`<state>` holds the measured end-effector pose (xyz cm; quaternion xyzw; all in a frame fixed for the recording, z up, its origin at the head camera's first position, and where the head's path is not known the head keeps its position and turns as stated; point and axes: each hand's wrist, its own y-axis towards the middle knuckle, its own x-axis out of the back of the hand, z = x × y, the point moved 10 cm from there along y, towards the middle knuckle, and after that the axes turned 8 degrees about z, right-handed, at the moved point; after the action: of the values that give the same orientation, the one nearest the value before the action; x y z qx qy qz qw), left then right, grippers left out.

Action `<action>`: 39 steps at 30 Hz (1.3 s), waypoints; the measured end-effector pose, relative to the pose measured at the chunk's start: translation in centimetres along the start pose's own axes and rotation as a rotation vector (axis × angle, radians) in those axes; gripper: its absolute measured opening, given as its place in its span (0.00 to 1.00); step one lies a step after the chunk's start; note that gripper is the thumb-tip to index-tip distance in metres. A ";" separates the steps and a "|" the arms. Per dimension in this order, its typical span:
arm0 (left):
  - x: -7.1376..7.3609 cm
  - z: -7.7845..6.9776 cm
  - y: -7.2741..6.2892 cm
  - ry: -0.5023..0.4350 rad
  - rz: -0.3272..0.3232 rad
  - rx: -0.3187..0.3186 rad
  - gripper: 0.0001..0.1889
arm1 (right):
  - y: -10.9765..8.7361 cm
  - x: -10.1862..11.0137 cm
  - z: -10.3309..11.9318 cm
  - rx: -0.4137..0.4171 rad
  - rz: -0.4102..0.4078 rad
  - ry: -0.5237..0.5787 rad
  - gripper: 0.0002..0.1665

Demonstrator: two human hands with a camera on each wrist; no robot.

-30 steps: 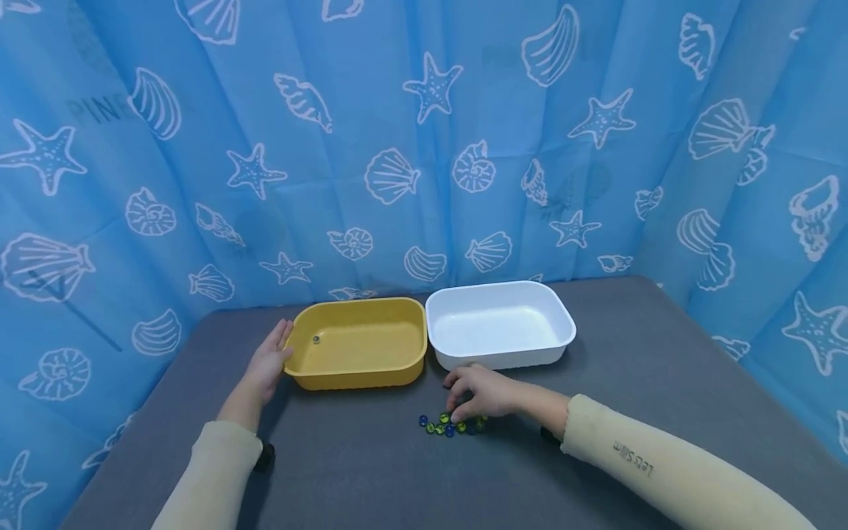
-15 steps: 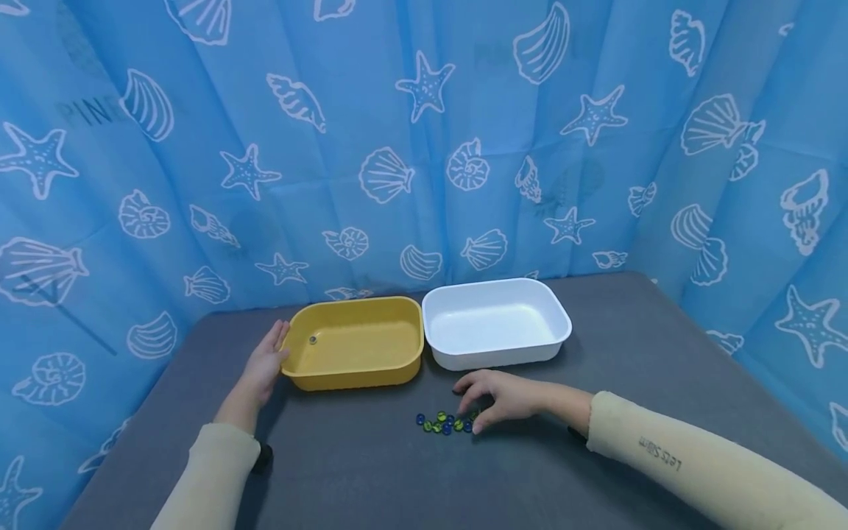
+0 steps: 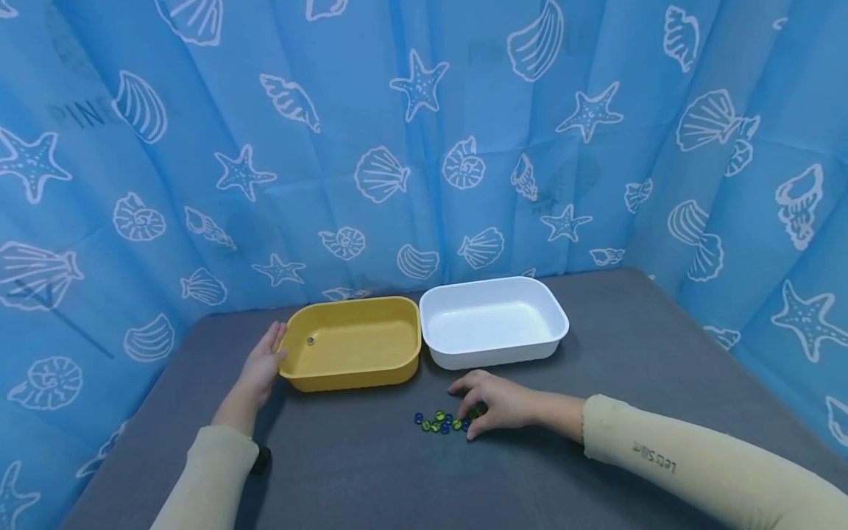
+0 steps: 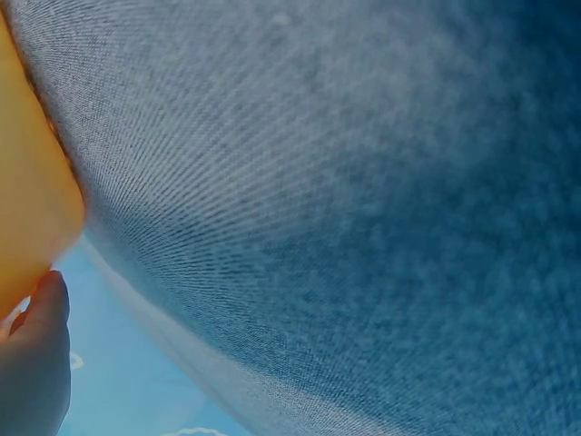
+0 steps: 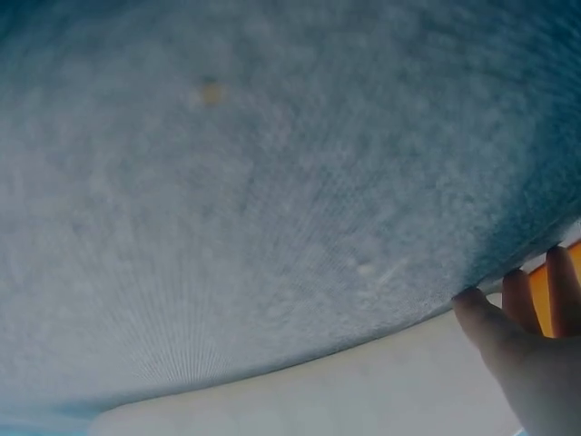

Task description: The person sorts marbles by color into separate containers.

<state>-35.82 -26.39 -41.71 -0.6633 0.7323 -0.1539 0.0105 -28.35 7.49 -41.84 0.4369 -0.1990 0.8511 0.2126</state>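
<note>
In the head view, small blue and yellow-green glass marbles point(image 3: 440, 426) lie in a loose group on the grey cloth. Over the right end of that group is my right hand point(image 3: 498, 401), its fingers bent and spread, with thumb and forefinger apart and tips down by the marbles; it covers part of them. My left hand point(image 3: 260, 366) rests with straight fingers against the left side of a yellow basin point(image 3: 354, 377), thumb at the rim. Inside that basin lies one small round dark-grey piece point(image 3: 310, 341). The left wrist view shows a finger point(image 4: 47, 309) touching the yellow wall.
Right beside the yellow basin, a white basin point(image 3: 497, 356) stands behind my right hand. Grey cloth point(image 3: 371, 471) covers the table. A blue curtain point(image 3: 298, 177) with shell and starfish prints hangs along the back and sides.
My right hand has shifted right along the marbles, then lowered slightly over their right end, uncovering some of the group. My left hand stays at the yellow basin. The head view has drifted slightly.
</note>
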 end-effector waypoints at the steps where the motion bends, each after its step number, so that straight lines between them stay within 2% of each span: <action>1: 0.0 0.1 0.0 -0.002 0.000 0.003 0.32 | 0.0 0.0 0.1 -0.001 -0.005 -0.001 0.11; 8: 0.3 0.2 -0.1 -0.008 -0.006 0.004 0.31 | 0.2 0.3 0.8 -0.028 -0.034 -0.013 0.07; 16: 0.4 0.2 -0.1 -0.026 -0.018 0.002 0.31 | 0.5 0.3 0.4 -0.059 -0.005 0.045 0.06; 20: 0.5 0.3 0.1 -0.030 -0.023 0.005 0.32 | 0.6 0.6 0.5 -0.025 -0.004 0.078 0.06; 27: 0.2 0.1 0.2 -0.021 -0.016 0.003 0.33 | 0.4 1.4 0.9 0.035 -0.047 0.109 0.06; 34: 0.1 0.0 0.1 -0.012 -0.014 0.003 0.32 | 0.3 2.4 1.6 -0.002 -0.056 0.206 0.09; 39: 0.2 0.0 0.0 -0.007 -0.007 -0.007 0.32 | 0.6 3.2 2.6 0.002 -0.056 0.260 0.10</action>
<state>-35.89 -26.62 -41.64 -0.6665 0.7303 -0.1492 0.0101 -28.66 6.29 -37.86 0.3284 -0.1566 0.8946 0.2597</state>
